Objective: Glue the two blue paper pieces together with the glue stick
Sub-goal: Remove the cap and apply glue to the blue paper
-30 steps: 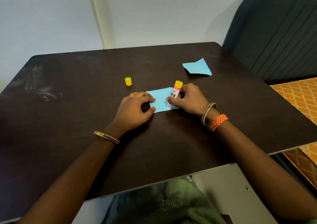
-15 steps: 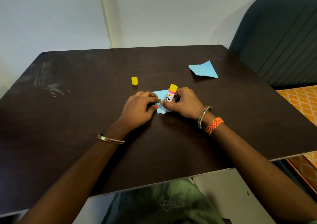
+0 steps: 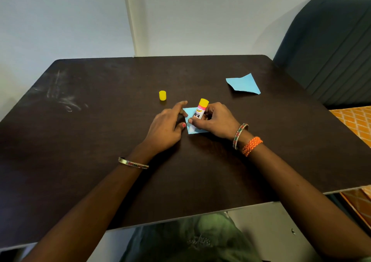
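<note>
A small blue paper piece (image 3: 190,114) lies flat on the dark table (image 3: 100,141), mostly covered by my hands. My right hand (image 3: 215,121) grips the uncapped glue stick (image 3: 200,110), tilted with its white tip down on the paper and its yellow base up. My left hand (image 3: 167,127) rests at the paper's left edge, index finger stretched out on the corner and thumb by the lower edge. The second blue paper piece (image 3: 244,85) lies apart at the far right. The yellow cap (image 3: 162,95) stands just beyond my left hand.
A dark upholstered seat back (image 3: 331,50) stands to the right of the table, with an orange patterned surface (image 3: 355,121) below it. White smudges (image 3: 64,99) mark the table's far left. Pale walls rise right behind the table.
The glue stick's tip has slid down and left across the paper. My left index finger has stretched out over the paper's upper left corner. The view has shifted slightly.
</note>
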